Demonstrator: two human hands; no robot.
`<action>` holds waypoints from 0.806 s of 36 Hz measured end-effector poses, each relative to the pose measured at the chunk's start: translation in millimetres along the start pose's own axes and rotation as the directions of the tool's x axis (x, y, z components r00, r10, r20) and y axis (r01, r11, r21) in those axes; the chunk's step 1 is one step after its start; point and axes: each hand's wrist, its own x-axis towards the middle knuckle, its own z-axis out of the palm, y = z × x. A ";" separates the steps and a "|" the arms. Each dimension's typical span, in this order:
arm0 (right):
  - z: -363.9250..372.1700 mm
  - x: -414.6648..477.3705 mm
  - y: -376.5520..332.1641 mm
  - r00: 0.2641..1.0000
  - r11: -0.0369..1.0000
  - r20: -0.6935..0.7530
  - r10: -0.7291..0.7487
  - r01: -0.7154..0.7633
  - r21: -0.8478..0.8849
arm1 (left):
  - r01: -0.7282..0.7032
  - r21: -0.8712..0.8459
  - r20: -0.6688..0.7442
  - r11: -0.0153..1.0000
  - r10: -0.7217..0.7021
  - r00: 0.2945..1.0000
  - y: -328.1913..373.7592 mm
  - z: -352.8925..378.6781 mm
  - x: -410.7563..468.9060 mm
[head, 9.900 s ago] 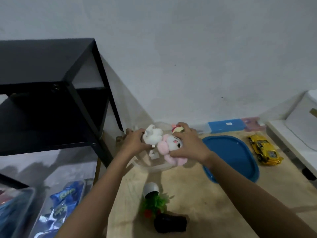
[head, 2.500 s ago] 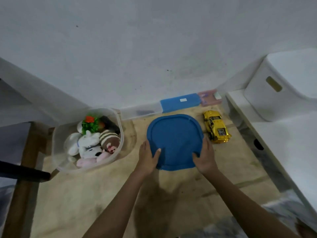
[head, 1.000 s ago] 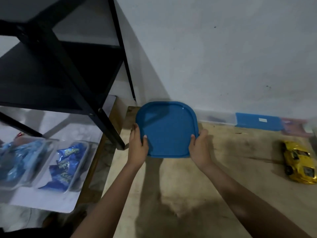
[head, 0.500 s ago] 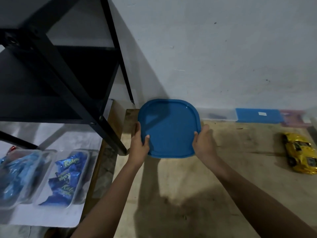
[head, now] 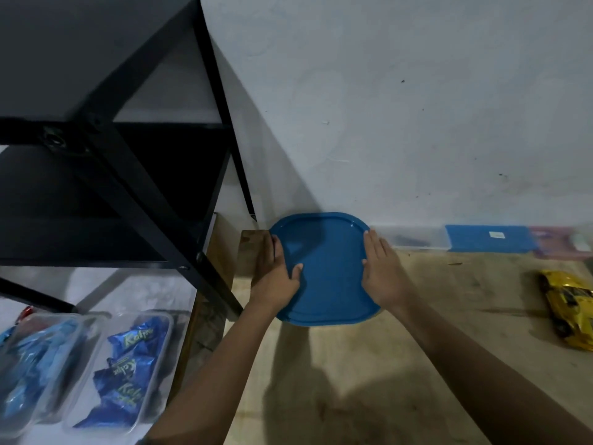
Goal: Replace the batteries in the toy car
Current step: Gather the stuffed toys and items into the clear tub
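**Right hand shifting up the lid rim, now flat on it**

Right hand [head: 383,277] is sitting further up the right rim of the blue lid [head: 327,284] than half a second ago, when it was holding the near right corner. Its fingers [head: 373,245] are lying straight and pressed together, flat on the rim and pointing at the wall [head: 417,107].

Left hand [head: 276,281] is staying on the left rim as before. Its thumb [head: 296,271] is spreading onto the lid top and its fingers [head: 271,252] are running straight along the outside edge. Can't tell if they're hooking under.

Lid is sitting at the far left corner of the wooden counter [head: 433,332], with its far edge reaching the wall base. Its near edge is casting a shadow on the counter. Whatever is under it is hidden.

Yellow toy car [head: 569,311] is lying on the counter at the far right, well apart from both hands, with nobody touching it. It's blurred, so the battery hatch is not readable.

A flat blue-lidded box [head: 489,238] is lying against the wall between lid and car. A black shelf rack [head: 128,175] is standing left of the counter. Below it, clear trays [head: 48,364] are holding blue snack packets [head: 125,374].
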 end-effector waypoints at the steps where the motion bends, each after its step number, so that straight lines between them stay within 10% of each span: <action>1: 0.2 3.3 0.2 1.000 1.000 0.007 -0.013 0.013 -0.012 | -0.027 0.040 -0.020 0.999 0.028 0.999 0.8 0.5 3.7; 29: 13.8 28.8 -7.6 0.992 0.996 -0.120 0.036 -0.025 0.090 | -0.147 0.290 -0.046 0.945 0.168 0.985 -5.1 -3.5 34.3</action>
